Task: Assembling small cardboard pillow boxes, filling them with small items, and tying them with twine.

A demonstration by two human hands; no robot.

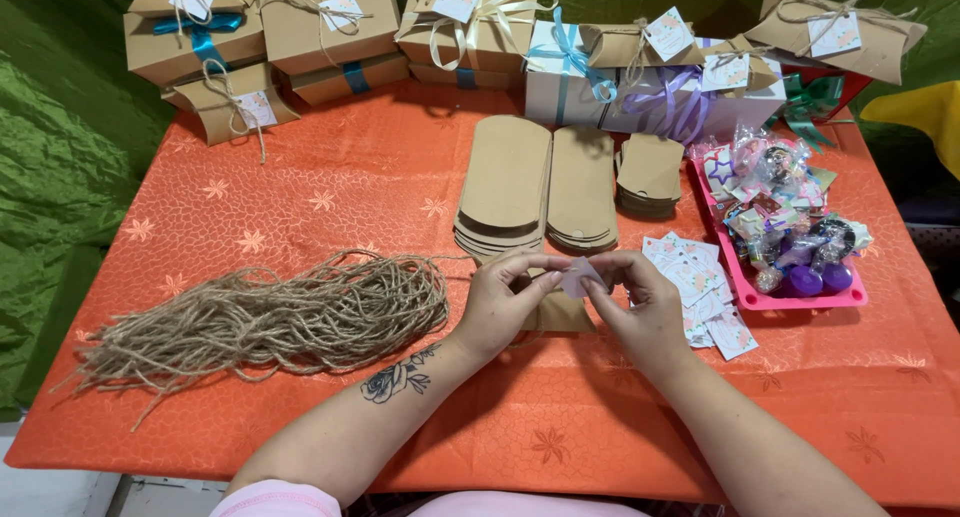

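Near the table's [300,207] front edge, the left hand [500,312] and right hand [645,312] pinch a small paper tag [580,276] by its edges; it looks light, thin and easily creased.

**Gift boxes and tags across the orange table**

Along the far edge I see brown kraft boxes [330,22] tied with twine and blue ribbon, each bearing a small white tag. Right of them stand white boxes [560,82] with blue and purple bows. Mid-table lie flat kraft box blanks [505,182] in stacks. A loose pile of pale floral tags [700,292] sits by a pink tray. My hands pinch one small tag [580,275].
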